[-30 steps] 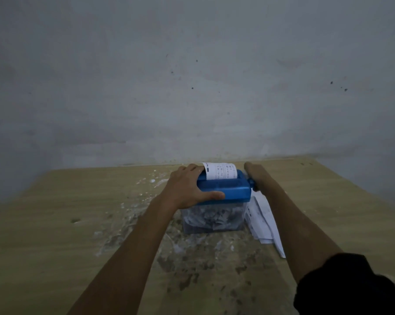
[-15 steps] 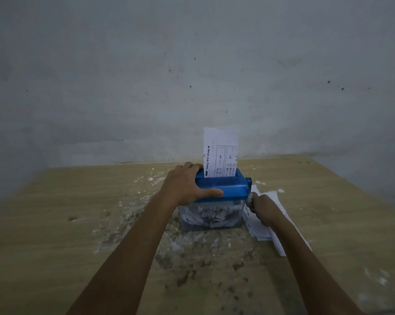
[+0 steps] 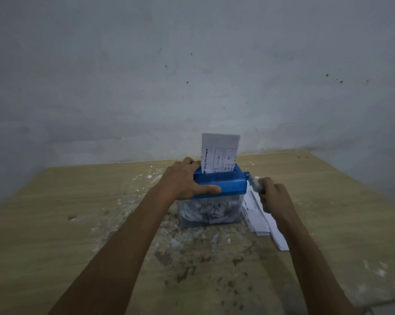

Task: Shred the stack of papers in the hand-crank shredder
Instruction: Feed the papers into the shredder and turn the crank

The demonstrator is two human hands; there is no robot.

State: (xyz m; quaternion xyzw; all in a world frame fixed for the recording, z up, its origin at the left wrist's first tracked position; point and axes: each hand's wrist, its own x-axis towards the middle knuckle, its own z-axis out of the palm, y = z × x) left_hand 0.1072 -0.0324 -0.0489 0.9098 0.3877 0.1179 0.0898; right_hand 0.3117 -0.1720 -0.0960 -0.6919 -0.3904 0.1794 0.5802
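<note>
Head view: fingers [image 3: 187,163] of left hand [image 3: 182,180] curl over far edge of shredder [image 3: 221,185], thumb lies along blue front, hand grips top. Right hand [image 3: 274,196] wraps fingers round crank handle [image 3: 256,186] at shredder's right side, handle blurred. Printed paper sheet [image 3: 219,153] stands upright in top slot. Clear bin [image 3: 210,212] below holds white shreds. Stack of papers [image 3: 257,214] lies on wooden table [image 3: 55,223] just right of shredder, partly under right wrist. White scraps and dark specks scattered over tabletop round shredder

Left hand [image 3: 182,178] steadies shredder [image 3: 223,181]; right hand [image 3: 274,196] grips crank [image 3: 254,184].
</note>
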